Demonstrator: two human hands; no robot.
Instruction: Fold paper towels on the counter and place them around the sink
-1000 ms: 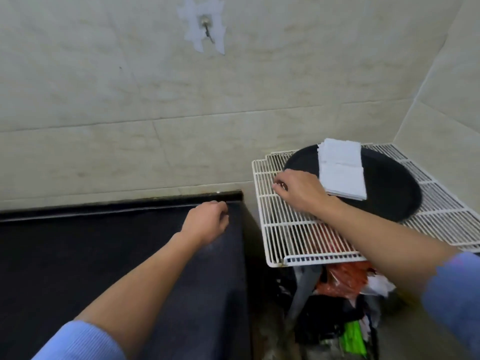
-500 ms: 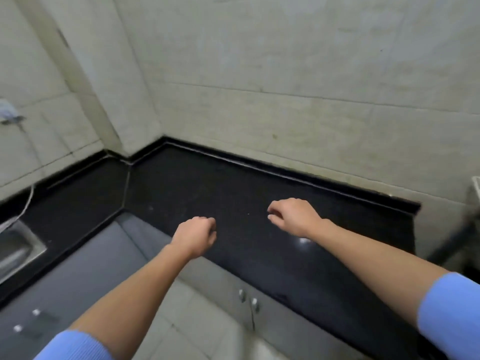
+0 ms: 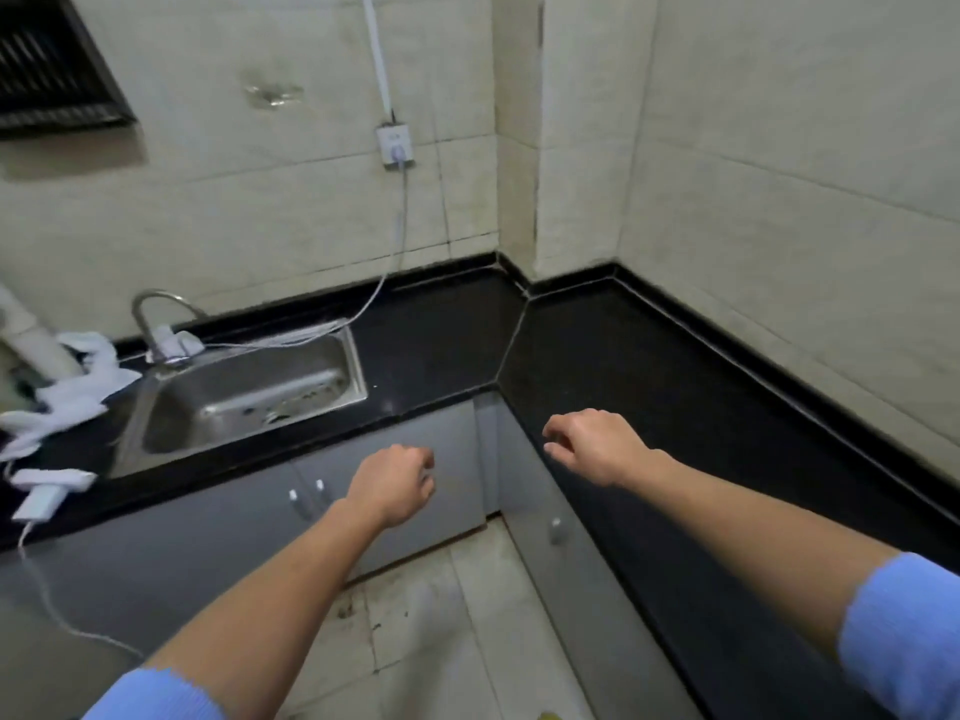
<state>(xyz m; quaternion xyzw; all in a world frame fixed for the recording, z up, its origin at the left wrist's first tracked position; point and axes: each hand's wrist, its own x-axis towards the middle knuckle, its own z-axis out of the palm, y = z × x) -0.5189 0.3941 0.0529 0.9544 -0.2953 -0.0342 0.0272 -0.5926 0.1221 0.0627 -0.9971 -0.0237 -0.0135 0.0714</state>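
Note:
A steel sink [image 3: 343, 356] is set into the black L-shaped counter [image 3: 649, 366] at the left. Crumpled white paper towels [image 3: 78, 387] lie on the counter left of the sink, by the faucet [image 3: 150, 314]. My left hand [image 3: 392, 483] hovers in front of the grey cabinet doors, fingers loosely curled, holding nothing. Over the counter's front edge near the corner, my right hand [image 3: 592, 444] hangs with loosely curled fingers and holds nothing. Both hands are well right of the towels.
A white charger brick [image 3: 47, 493] with a cable lies on the counter's near left edge. Another cable runs from a wall socket [image 3: 396, 146] down to the sink rim. Grey cabinets [image 3: 208, 537] stand below; tiled floor lies between my arms.
My view has swung left from the wire rack with the tray and folded towels, past the bare counter, to the sink corner. My right hand left the rack; both hands hold nothing.

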